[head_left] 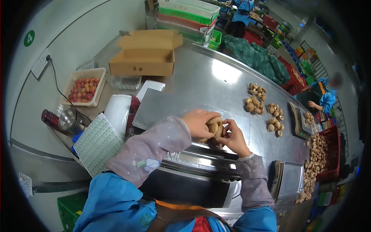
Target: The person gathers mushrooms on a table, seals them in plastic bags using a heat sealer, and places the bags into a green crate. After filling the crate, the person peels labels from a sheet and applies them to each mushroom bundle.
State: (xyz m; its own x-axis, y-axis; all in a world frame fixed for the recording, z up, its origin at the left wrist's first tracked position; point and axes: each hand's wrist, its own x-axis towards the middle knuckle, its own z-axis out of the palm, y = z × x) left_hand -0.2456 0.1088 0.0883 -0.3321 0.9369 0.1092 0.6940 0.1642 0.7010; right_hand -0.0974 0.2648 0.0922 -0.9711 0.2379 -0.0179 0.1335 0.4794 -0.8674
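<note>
- Brown, round-capped mushroom cluster [215, 128]: centre of the frame, between both hands, near the lower edge of the grey metal table [193, 79].
- Handling: probably light, firm yet springy; caps may bruise. Outer sides are judged the best hold, under light pressure.
- Left hand [199, 123]: fingers curled, gripping the cluster's left and upper sides.
- Right hand [235, 138]: thumb and bent fingers gripping its right side.
- Underside support: hidden.

We are viewing a steel table [193, 85].
On it, a box [143, 63], a basket [99, 91], two scales [292, 178] and a heap of mushrooms [313, 168] are resting.
</note>
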